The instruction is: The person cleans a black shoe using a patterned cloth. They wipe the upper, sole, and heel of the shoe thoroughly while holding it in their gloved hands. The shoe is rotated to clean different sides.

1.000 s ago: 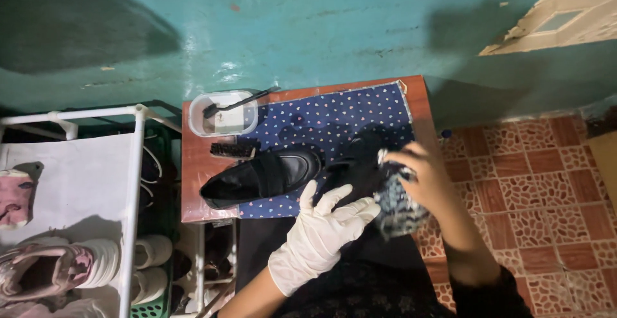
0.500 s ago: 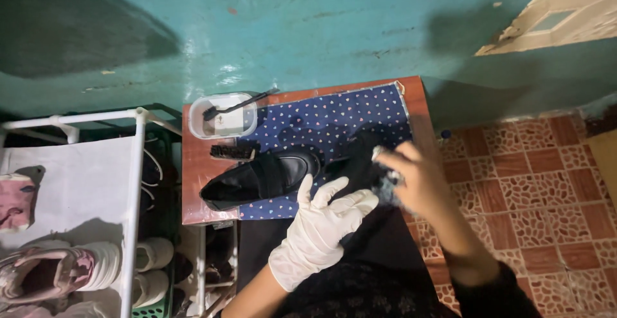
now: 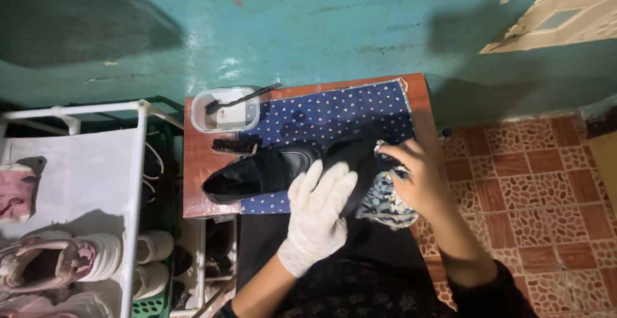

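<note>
A black loafer lies on its side on a blue spotted cloth that covers a small brown table. A second black shoe sits to its right. My left hand, in a white glove, grips that second shoe from below. My bare right hand presses a patterned rag against the shoe's right side.
A clear plastic tub with a thin black brush across it stands at the table's back left, a dark bristle brush beside it. A white shoe rack with pink and white sneakers fills the left. Teal wall behind, red patterned tiles at right.
My right hand with the rag has moved up and left along the shoe, then slightly back. The gloved left hand keeps its hold with little movement.
</note>
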